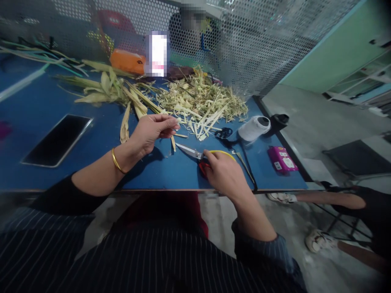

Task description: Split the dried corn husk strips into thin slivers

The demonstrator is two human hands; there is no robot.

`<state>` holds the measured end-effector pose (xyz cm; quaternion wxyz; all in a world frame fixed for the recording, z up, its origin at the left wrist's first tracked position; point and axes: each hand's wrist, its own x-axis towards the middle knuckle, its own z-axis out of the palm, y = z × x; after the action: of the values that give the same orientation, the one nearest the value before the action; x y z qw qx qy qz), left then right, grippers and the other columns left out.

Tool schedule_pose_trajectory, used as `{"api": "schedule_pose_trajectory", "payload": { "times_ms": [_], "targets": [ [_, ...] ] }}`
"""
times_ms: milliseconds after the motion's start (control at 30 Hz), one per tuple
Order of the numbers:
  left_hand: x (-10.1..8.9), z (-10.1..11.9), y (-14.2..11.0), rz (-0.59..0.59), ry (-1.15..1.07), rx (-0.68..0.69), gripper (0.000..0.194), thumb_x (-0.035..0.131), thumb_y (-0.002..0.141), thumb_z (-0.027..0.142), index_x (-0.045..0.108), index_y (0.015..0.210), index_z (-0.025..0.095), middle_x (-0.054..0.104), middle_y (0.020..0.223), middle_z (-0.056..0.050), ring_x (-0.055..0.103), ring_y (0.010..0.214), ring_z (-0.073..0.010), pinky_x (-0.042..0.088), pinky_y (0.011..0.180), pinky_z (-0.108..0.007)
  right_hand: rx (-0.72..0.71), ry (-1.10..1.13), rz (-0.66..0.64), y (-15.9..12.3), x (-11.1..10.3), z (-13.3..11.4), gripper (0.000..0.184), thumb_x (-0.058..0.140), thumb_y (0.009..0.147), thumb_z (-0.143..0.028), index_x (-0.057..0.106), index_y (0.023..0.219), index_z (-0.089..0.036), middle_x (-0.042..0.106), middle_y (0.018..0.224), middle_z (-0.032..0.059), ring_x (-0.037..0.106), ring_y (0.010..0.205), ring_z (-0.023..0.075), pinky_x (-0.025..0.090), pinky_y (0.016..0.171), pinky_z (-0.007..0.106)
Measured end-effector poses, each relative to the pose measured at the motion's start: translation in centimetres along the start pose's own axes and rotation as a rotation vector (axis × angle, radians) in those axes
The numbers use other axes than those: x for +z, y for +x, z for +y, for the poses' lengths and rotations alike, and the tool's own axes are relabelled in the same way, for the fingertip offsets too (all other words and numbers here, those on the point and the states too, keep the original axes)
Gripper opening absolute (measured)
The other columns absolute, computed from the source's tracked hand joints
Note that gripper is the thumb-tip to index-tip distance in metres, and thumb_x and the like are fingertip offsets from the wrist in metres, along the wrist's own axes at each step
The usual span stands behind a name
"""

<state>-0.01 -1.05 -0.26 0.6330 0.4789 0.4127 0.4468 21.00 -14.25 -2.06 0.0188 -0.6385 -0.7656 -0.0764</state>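
My left hand (159, 128), a gold bangle at its wrist, is raised over the blue table (152, 175). Its thumb and fingers pinch a small pale piece of dried husk (178, 121), mostly hidden by the fingertips. My right hand (222, 171) grips scissors (190, 151) with red and yellow handles. Their blades look nearly closed and point left, below the left fingertips. A narrow tan strip (173, 143) lies close to the scissors' tip. Beyond my hands spreads a heap of shredded husk bits (201, 95), and longer dried husks (106, 87) lie to its left.
A dark-screened phone (58, 140) lies at left. On the right are a white thread cone (254, 128), a black cone (278, 121), black cord (224, 133) and a magenta packet (281, 158). Behind stand an orange pouch (126, 61) and perforated metal mesh (244, 49). Someone's legs (332, 199) show at right.
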Motion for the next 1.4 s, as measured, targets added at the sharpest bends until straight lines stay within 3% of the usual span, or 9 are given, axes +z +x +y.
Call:
{"api": "schedule_pose_trajectory", "payload": {
  "times_ms": [133,233,333,500,633,800,933,1133,1400],
  "targets": [
    [0.1,0.2,-0.2,0.000,0.018,-0.037,0.023,0.083,0.066,0.033,0.073,0.077,0.015,0.074,0.077,-0.007,0.062,0.056,-0.0094,0.050,0.057,-0.021,0.015,-0.107,-0.033,1.4,-1.1,0.7,0.038,0.049,0.087,-0.024,0.060,0.122,-0.014,0.066,0.096,0.0163,0.062,0.080,0.0254,0.037,0.063,0.033],
    [0.2,0.1,-0.3,-0.006,0.023,-0.050,0.024,0.083,0.066,0.033,0.072,0.077,0.014,0.074,0.077,-0.007,0.062,0.057,-0.0095,0.050,0.056,-0.020,0.145,-0.143,-0.024,3.5,-1.3,4.3,0.032,0.042,0.091,-0.023,0.067,0.110,-0.020,0.067,0.098,0.0135,0.062,0.074,0.0219,0.034,0.057,0.030],
    [0.2,0.0,-0.2,-0.033,0.027,-0.049,0.026,0.084,0.065,0.035,0.073,0.078,0.015,0.074,0.079,-0.007,0.063,0.058,-0.0093,0.050,0.056,-0.019,0.352,-0.263,-0.059,6.4,-0.3,8.9,0.034,0.040,0.086,-0.012,0.070,0.103,-0.013,0.067,0.098,0.0192,0.063,0.074,0.0249,0.036,0.058,0.032],
    [0.2,-0.1,-0.2,-0.036,0.028,-0.071,0.024,0.084,0.065,0.033,0.072,0.075,0.014,0.073,0.076,-0.007,0.062,0.058,-0.0094,0.050,0.056,-0.020,0.370,-0.290,-0.246,9.5,1.9,12.4,0.032,0.042,0.083,-0.005,0.070,0.097,-0.005,0.067,0.092,0.0248,0.065,0.078,0.0280,0.039,0.064,0.034],
    [0.2,-0.3,0.0,-0.057,0.030,-0.086,0.025,0.084,0.066,0.034,0.071,0.073,0.013,0.072,0.075,-0.007,0.063,0.057,-0.0096,0.052,0.058,-0.021,0.360,-0.203,-0.086,8.9,1.7,12.5,0.034,0.038,0.089,-0.014,0.068,0.105,-0.011,0.065,0.104,0.0211,0.062,0.079,0.0237,0.035,0.062,0.031],
    [0.5,-1.1,-0.1,-0.100,0.036,-0.108,0.026,0.083,0.067,0.037,0.071,0.072,0.014,0.071,0.072,-0.006,0.063,0.058,-0.0102,0.053,0.059,-0.022,0.328,0.088,0.169,7.5,0.8,12.9,0.029,0.040,0.090,-0.026,0.068,0.091,-0.015,0.067,0.097,0.0134,0.058,0.081,0.0213,0.036,0.067,0.030],
    [0.5,-1.2,-0.2,-0.147,0.054,-0.108,0.029,0.082,0.068,0.039,0.070,0.075,0.014,0.070,0.074,-0.006,0.064,0.062,-0.0109,0.052,0.057,-0.020,0.336,0.291,0.233,6.9,0.0,12.0,0.028,0.039,0.091,-0.026,0.065,0.084,-0.017,0.065,0.073,0.0067,0.057,0.070,0.0186,0.039,0.068,0.029],
    [1.7,-1.2,-0.4,-0.224,0.085,-0.137,0.027,0.079,0.073,0.040,0.068,0.073,0.016,0.068,0.076,-0.006,0.060,0.061,-0.0096,0.043,0.047,-0.018,0.292,0.014,0.304,6.5,-0.8,7.1,0.032,0.036,0.096,-0.027,0.065,0.090,-0.017,0.067,0.092,0.0108,0.056,0.075,0.0205,0.029,0.062,0.031],
    [3.4,-1.7,1.4,-0.363,-0.092,-0.355,0.019,0.073,0.080,0.024,0.066,0.070,0.011,0.068,0.076,-0.008,0.044,0.044,-0.0031,0.032,0.037,-0.016,-0.156,-0.108,0.277,5.7,0.3,0.9,0.029,0.034,0.098,-0.017,0.062,0.094,-0.015,0.062,0.088,0.0107,0.051,0.081,0.0209,0.033,0.072,0.032]
  ]
}}
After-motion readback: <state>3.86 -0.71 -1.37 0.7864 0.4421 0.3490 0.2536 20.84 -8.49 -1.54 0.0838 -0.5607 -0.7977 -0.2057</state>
